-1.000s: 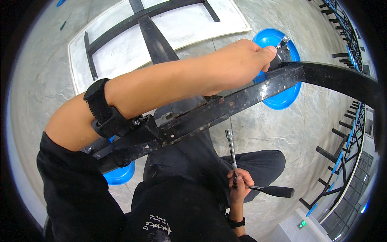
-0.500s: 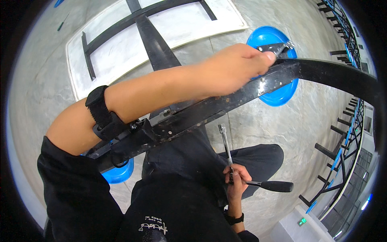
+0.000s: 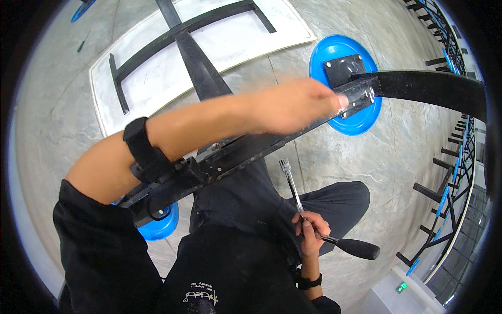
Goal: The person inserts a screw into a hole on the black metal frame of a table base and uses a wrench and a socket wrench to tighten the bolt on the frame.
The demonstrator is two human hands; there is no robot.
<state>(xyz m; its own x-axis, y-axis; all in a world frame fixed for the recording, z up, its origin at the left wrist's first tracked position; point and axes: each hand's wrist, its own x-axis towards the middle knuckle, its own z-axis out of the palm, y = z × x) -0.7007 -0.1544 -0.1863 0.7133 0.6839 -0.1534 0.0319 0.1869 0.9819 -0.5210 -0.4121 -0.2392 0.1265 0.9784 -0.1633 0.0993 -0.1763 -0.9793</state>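
Observation:
My right hand (image 3: 312, 230) is closed around a ratchet wrench (image 3: 342, 243) with a black grip. Its chrome extension and socket (image 3: 285, 166) point up and away from my body. My left arm reaches across to the right. My left hand (image 3: 295, 107), smeared by motion, is closed above the black metal beam (image 3: 246, 152); a shiny, blurred object (image 3: 362, 95) shows beyond its thumb, too unclear to name. Under the beam's right end lies a blue disc (image 3: 334, 47) with a bolted black plate (image 3: 342, 68).
A white panel (image 3: 251, 52) with a black metal frame (image 3: 201, 68) lies ahead on the grey floor. Another blue disc (image 3: 159, 227) shows near my left elbow. A curved black bar (image 3: 429, 86) extends right. A screwdriver (image 3: 81, 44) lies far left; black-and-blue racks (image 3: 444, 193) stand right.
My left hand has come down from the black plate toward the beam, with the shiny object by its thumb, uncovering the plate. My right hand still grips the wrench, its handle tilted slightly lower.

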